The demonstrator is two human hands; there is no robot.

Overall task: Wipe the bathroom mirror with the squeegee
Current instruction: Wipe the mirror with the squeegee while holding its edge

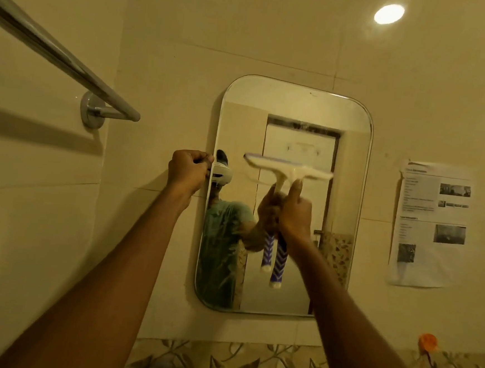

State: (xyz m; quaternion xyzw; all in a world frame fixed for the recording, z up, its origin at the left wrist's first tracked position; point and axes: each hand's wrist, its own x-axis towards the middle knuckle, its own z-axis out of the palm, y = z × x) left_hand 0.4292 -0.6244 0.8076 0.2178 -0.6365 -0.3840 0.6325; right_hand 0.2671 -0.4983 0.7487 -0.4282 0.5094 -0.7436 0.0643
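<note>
Squeegee (287, 170) on mirror (350, 163), mid-glass.
R hand (295, 214) grips its handle; L hand (188, 169) pinches mirror's left edge.

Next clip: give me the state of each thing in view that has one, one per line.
mirror: mounted on the wall, held at its left edge
squeegee: blade up, at mid-glass, motion-blurred
left hand: closed on the mirror's left edge
right hand: closed round the squeegee handle
towel bar: bare
ceiling light: on
</note>
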